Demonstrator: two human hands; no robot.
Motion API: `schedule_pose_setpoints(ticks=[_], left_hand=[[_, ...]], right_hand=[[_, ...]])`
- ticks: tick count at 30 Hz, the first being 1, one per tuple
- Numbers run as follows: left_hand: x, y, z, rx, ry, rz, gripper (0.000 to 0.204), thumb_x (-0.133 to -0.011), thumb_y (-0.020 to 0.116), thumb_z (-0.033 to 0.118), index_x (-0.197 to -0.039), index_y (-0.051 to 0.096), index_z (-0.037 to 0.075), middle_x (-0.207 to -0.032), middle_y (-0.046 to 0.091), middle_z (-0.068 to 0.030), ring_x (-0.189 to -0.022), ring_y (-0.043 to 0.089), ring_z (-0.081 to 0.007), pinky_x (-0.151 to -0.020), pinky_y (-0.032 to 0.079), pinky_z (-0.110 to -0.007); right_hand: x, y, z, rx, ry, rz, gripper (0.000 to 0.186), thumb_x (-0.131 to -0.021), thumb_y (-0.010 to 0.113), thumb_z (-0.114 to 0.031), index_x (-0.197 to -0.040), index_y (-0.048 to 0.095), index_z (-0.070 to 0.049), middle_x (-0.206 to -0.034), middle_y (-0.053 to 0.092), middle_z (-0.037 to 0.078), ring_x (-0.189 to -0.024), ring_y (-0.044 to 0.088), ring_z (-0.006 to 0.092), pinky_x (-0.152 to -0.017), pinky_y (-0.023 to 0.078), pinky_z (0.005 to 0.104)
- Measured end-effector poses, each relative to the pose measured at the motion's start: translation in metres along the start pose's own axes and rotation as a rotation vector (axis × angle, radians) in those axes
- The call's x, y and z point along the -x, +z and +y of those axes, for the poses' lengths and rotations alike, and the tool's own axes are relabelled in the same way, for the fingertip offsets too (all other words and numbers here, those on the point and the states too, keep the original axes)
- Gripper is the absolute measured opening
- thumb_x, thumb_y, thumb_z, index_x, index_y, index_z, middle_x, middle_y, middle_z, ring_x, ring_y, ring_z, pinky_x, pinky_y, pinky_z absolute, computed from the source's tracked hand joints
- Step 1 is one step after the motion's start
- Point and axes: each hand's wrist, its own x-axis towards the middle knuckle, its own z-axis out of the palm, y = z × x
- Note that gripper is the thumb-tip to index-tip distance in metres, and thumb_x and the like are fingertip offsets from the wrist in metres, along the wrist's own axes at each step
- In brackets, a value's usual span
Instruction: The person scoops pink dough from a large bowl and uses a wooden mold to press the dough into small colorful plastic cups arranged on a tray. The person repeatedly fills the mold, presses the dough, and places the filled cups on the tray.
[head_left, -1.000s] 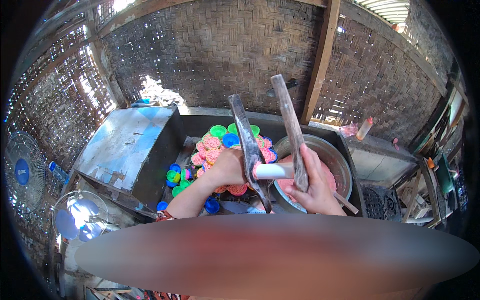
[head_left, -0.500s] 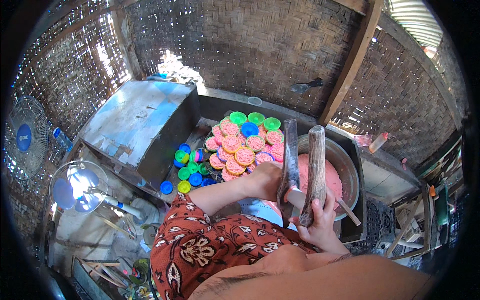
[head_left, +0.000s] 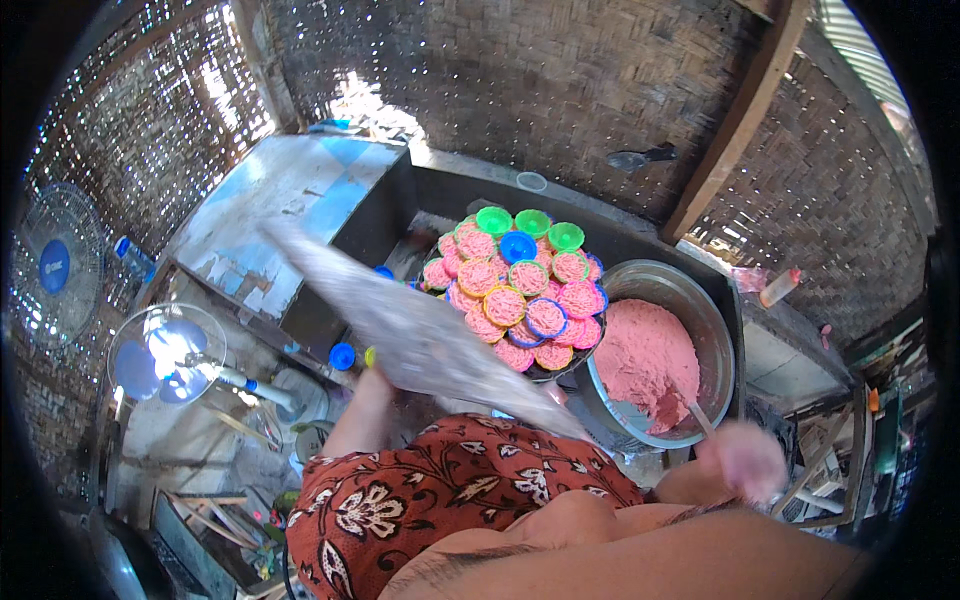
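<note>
A long wooden press (head_left: 420,320), smeared by motion, slants across in front of me. Its lower end comes down near my lap. My left hand (head_left: 372,388) grips it from behind, with most of the fingers hidden. My right hand (head_left: 745,462), also blurred, is beside the metal basin (head_left: 722,330), close to the pale handle (head_left: 700,418) that sticks out of the pink dough (head_left: 645,350). Whether the fingers touch that handle I cannot tell. Beyond the press, small coloured cups (head_left: 503,306) filled with pink strands are heaped in a mound.
Green cups (head_left: 493,220) and a blue cup (head_left: 517,247) sit on top of the mound. A peeling blue-and-white box (head_left: 290,200) stands at the left. Two fans, one standing (head_left: 165,355), are farther left. A woven wall (head_left: 560,90) closes the back.
The press has swung from upright in both hands to slanting leftward, held by my left hand. My right hand has let go of it and moved right, near the basin.
</note>
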Motion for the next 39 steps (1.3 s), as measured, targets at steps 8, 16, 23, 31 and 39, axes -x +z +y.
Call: schedule_pose_setpoints(ticks=[8, 16, 23, 31, 39], left_hand=[[0.061, -0.039, 0.100, 0.011, 0.290, 0.724, 0.046, -0.067, 0.067, -0.006, -0.109, 0.050, 0.002, -0.082, 0.057, -0.0090, -0.067, 0.055, -0.0141, -0.059, 0.048, -0.024], [0.041, -0.076, 0.075, -0.014, 0.830, 0.447, 0.053, -0.075, 0.062, 0.000, -0.122, 0.037, 0.004, -0.062, 0.052, -0.0062, -0.050, 0.048, -0.0136, -0.057, 0.046, -0.027], [0.025, -0.085, 0.078, 0.058, 0.815, 0.070, 0.059, -0.078, 0.060, 0.029, -0.122, 0.035, -0.002, -0.078, 0.052, -0.0182, -0.057, 0.053, -0.0221, -0.050, 0.050, -0.034], [0.019, -0.062, 0.084, 0.091, 0.854, 0.106, 0.073, -0.076, 0.056, 0.047, -0.119, 0.040, -0.009, -0.056, 0.045, -0.0015, -0.052, 0.046, -0.0188, -0.081, 0.040, -0.035], [0.009, -0.055, 0.078, 0.040, 0.845, 0.075, 0.075, -0.075, 0.057, 0.048, -0.120, 0.039, -0.009, -0.054, 0.045, -0.0026, -0.051, 0.048, -0.0209, -0.078, 0.043, -0.039]], right_hand=[[0.056, -0.053, 0.012, -0.471, -0.044, 0.264, 0.054, -0.070, 0.060, -0.043, -0.104, 0.051, -0.003, -0.095, 0.049, 0.012, -0.078, 0.050, 0.0189, -0.059, 0.041, 0.0292], [-0.028, -0.037, 0.174, -0.182, 0.610, 0.335, 0.035, -0.086, 0.052, -0.029, -0.105, 0.058, 0.000, -0.087, 0.059, 0.003, -0.070, 0.049, 0.0068, -0.053, 0.040, 0.0212], [0.019, -0.001, 0.324, 0.237, 1.198, -0.054, 0.028, -0.085, 0.053, -0.029, -0.088, 0.064, -0.004, -0.066, 0.056, 0.002, -0.054, 0.047, 0.0098, -0.042, 0.035, 0.0224], [0.013, 0.014, 0.340, -0.143, 1.288, -0.146, 0.021, -0.085, 0.054, -0.024, -0.071, 0.059, -0.009, -0.054, 0.047, -0.003, -0.044, 0.039, 0.0061, -0.038, 0.029, 0.0211], [0.018, 0.023, 0.327, 0.099, 1.170, -0.096, 0.021, -0.086, 0.052, -0.020, -0.073, 0.058, -0.003, -0.055, 0.049, 0.000, -0.042, 0.042, 0.0073, -0.037, 0.032, 0.0230]])
